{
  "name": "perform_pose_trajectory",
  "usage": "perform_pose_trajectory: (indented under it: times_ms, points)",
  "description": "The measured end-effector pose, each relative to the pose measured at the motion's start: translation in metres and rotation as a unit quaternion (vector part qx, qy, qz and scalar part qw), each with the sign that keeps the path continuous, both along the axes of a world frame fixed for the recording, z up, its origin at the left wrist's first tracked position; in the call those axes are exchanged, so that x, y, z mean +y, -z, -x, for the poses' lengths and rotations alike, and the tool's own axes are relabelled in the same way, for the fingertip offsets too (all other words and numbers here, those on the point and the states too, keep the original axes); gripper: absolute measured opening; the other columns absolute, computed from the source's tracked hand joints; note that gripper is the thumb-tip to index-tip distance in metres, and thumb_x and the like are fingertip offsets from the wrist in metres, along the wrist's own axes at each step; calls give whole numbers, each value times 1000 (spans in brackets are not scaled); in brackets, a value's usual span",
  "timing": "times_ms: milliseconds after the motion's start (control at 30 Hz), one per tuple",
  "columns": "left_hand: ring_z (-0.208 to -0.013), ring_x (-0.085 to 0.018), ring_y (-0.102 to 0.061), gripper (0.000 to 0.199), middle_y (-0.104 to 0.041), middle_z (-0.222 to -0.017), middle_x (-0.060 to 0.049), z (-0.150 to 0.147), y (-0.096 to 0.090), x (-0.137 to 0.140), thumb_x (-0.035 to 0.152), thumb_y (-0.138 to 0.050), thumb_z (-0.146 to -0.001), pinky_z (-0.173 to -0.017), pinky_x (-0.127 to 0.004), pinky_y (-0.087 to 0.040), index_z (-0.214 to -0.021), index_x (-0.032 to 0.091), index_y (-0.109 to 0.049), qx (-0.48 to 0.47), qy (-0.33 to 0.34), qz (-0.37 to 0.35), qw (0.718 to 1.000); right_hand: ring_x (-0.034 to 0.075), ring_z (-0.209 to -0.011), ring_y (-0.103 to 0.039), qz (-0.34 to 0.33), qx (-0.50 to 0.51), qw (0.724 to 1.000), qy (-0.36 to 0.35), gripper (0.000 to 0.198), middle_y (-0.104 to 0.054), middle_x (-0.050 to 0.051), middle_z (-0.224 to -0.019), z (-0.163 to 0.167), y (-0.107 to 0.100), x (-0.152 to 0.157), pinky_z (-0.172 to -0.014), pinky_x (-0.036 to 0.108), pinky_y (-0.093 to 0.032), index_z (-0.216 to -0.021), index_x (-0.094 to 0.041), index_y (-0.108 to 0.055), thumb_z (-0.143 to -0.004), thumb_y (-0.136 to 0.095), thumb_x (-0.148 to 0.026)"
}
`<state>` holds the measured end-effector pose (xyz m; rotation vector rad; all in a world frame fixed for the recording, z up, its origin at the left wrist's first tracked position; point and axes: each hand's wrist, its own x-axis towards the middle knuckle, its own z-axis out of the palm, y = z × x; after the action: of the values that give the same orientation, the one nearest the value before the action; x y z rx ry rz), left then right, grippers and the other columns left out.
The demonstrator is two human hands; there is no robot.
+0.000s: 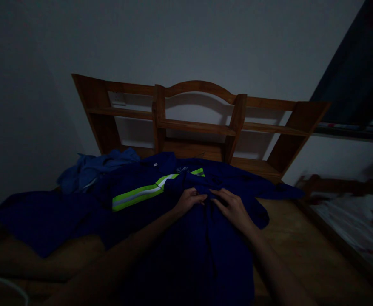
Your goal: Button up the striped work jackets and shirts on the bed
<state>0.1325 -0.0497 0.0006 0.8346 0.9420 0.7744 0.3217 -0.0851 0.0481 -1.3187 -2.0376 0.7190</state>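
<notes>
A dark blue work jacket (173,238) with a yellow-green and silver reflective strip (138,196) lies spread over the wooden tabletop. My left hand (189,201) pinches the cloth by the front opening, thumb and fingers together. Close beside it on the right, my right hand (232,206) has its thumb and fingers closed on the other side of the same opening. The front edges run down from between my hands toward me. In the dim light I cannot make out any button or zip there.
A wooden shelf unit (199,127) stands behind the jacket against the wall. A lighter blue garment (90,170) is heaped at the back left. Bare tabletop (297,238) shows at the right, and beyond it lies whitish sheeting (361,221). A pale curved cord (7,280) is at lower left.
</notes>
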Motion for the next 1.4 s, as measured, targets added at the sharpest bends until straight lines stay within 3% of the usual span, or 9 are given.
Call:
perform_pose_trajectory:
  times_ms: [167,367,1000,1267,1400]
  points:
    - [-63,-13,-60,29,-66,-77,-3,-2,-12,-5,34,-69,-70,-64,-27,-49,-88,11,-65,38,6,-85,996,14,-84,-59,-1,11,1000,8,34,-60,2,-94,0,2,1,-75,25,-47,-122,-28,-54,-89,-51,-25]
    - [-70,-13,-59,35,-66,-85,-6,-7,-27,-10,32,-72,-67,-63,-25,-48,-94,11,-64,45,7,-111,993,12,-81,-58,8,20,1000,-2,33,-58,2,-91,-1,-2,0,-73,23,-46,-122,-28,-54,-91,-46,-23]
    - [-65,-13,-58,37,-65,-76,-3,-4,-19,-5,36,-74,-63,-62,-26,-48,-89,11,-64,31,9,-70,997,12,-80,-58,16,19,1000,-3,36,-58,1,-91,2,-6,-2,-74,23,-46,-125,-29,-52,-90,-46,-22]
    - [-65,-13,-59,35,-65,-79,-4,-5,-19,-6,36,-73,-65,-61,-26,-48,-88,11,-64,48,-2,-84,995,12,-76,-58,14,3,1000,-4,40,-59,1,-89,3,-5,-1,-70,23,-47,-127,-29,-49,-89,-46,-18]
    - [-62,-13,-59,32,-64,-78,-4,-6,-19,-8,38,-70,-68,-59,-26,-48,-86,11,-65,84,-17,-125,988,13,-76,-59,-3,5,1000,5,37,-60,3,-88,2,-1,-1,-71,25,-48,-126,-27,-52,-90,-44,-20]
